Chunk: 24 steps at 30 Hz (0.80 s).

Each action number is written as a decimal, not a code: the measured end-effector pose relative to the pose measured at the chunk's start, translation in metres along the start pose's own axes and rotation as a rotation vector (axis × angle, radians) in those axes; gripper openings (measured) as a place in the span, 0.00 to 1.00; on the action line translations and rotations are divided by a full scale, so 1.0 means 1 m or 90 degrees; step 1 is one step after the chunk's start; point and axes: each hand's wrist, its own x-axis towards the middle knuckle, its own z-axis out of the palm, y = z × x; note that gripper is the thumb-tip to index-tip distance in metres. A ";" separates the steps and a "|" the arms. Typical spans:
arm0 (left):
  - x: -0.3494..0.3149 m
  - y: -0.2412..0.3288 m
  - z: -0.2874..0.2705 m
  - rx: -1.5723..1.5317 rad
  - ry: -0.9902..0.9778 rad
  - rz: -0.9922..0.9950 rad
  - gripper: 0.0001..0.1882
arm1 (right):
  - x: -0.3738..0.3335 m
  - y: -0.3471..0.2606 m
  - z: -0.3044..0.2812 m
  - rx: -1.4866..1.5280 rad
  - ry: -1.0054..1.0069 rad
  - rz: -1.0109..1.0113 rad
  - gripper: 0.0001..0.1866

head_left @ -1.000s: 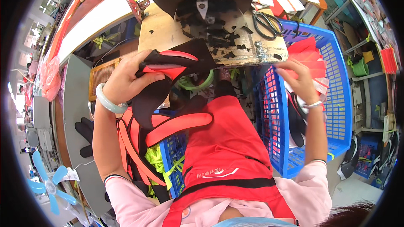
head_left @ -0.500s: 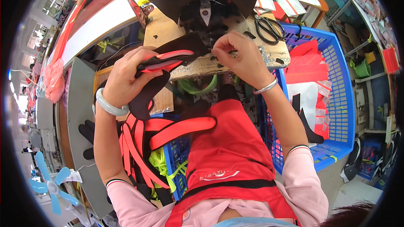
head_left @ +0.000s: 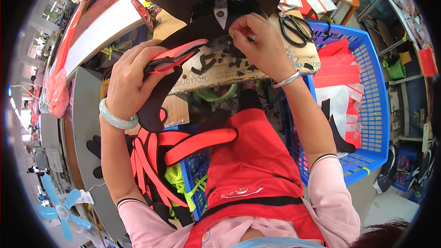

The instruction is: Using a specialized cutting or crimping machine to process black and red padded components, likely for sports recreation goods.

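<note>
Print [head_left: 189, 81] on board [head_left: 218, 74] and apron [head_left: 257, 156], piece [head_left: 195, 30] in left hand [head_left: 131, 73]

Grey-blue capitals run along the board's front edge, partly covered on the left by the piece; more of them sit near the right corner, in two directions. The apron, red, bears a line of small white lettering under a white swoosh, too distorted to read with certainty.

The left hand, a pale bangle [head_left: 117, 117] at its wrist, is clamped on the piece, thumb against its folded red and grey layers. The piece lies over the left part of the board, its black end stretching up toward a metal tip [head_left: 221, 16]; whether they touch is hard to tell. The right hand [head_left: 259, 41] is just beside that tip, its fingers curled, thumb close to forefinger; I cannot tell whether they pinch anything.

Black scraps [head_left: 206, 63] litter the board between the hands, and scissors [head_left: 296, 28] lie on it beyond the right wrist. Red strips [head_left: 202, 144] edged in black spread by the left thigh, one reaching onto the apron, with yellow ribbon [head_left: 174, 177] beneath. On the right, a blue crate [head_left: 374, 105] holds red panels [head_left: 340, 64]
</note>
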 end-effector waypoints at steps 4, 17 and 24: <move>0.001 0.002 -0.001 0.013 0.006 0.002 0.17 | 0.004 -0.001 0.000 0.027 0.013 0.000 0.06; -0.003 0.008 0.000 0.033 0.074 -0.063 0.17 | 0.020 0.023 -0.015 0.205 0.145 0.103 0.07; -0.032 0.005 -0.008 -0.058 0.063 -0.142 0.17 | -0.016 0.016 -0.032 -0.028 0.091 0.047 0.07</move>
